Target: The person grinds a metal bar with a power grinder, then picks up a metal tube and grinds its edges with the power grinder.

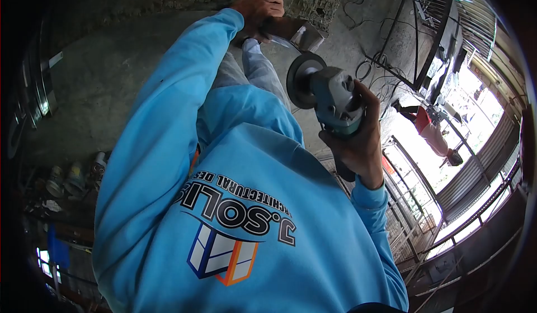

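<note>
My right hand [361, 137] is wrapped around the body of an angle grinder [337, 98], which has a teal part near the grip. Its round disc [302, 81] faces left, close beside the lower end of a shiny bent metal piece [293, 32]. Up at the top, my left hand [260, 8] has its fingers curled over the other end of that metal piece. The dark gap under the left palm hides part of the grip. Below both hands are my trouser legs and light blue sweatshirt [240, 162].
Grey concrete floor [134, 56] lies to the left, with a rough, stained patch at the top. Loose cables [372, 67] trail near a metal frame on the right. Another person [433, 128] in a red garment is farther off. Cluttered items [70, 181] sit at lower left.
</note>
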`<state>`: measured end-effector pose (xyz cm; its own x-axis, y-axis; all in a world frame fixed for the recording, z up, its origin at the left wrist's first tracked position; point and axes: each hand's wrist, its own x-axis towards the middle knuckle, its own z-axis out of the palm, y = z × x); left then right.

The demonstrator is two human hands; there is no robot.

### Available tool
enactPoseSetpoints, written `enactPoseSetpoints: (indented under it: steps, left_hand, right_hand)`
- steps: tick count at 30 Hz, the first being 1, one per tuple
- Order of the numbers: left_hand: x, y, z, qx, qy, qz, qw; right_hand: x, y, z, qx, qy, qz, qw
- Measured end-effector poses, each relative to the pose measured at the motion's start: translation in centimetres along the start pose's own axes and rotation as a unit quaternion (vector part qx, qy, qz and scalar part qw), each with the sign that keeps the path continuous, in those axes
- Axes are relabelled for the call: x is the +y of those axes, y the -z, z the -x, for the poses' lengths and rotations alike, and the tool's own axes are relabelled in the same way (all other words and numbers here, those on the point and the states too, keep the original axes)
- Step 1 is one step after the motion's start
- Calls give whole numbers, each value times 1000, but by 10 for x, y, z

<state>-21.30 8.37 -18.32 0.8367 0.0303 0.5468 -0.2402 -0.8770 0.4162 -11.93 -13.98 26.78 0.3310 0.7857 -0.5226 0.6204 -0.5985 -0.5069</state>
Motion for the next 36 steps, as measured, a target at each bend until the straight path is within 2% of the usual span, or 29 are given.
enactPoseSetpoints:
  steps: [2,7,9,13,24,25,27,30,32,34,36]
  left_hand:
    - [-1,-4,3,3,-2,-3,1000]
    - [-6,-5,1,13,-16,-2,1000]
    - [7,16,-4,-6,51,64,997]
    - [3,3,-1,13,101,72,992]
    - [12,18,-12,-107,176,47,978]
    - [9,16,-11,-106,175,47,978]
    - [1,12,-6,-74,63,-11,995]
    - [2,-16,5,-69,81,66,992]
    - [1,-14,3,-64,57,33,996]
    - [12,9,-5,-61,32,2,998]
    - [26,36,-18,-123,89,27,988]
  right_hand:
    - [0,1,6,9,24,12,1000]
    - [6,6,17,34,0,20,999]
    - [10,6,20,31,-10,23,999]
    - [12,0,22,36,-29,-3,999]
    - [10,-4,21,32,-10,2,999]
    - [11,-5,20,34,-14,-3,999]
    - [13,-4,21,38,-6,7,999]
    - [16,-6,22,48,-1,10,999]
    - [15,-5,22,55,-4,4,998]
    - [14,-5,22,67,-4,-1,998]
    - [12,-4,22,68,-4,-15,998]
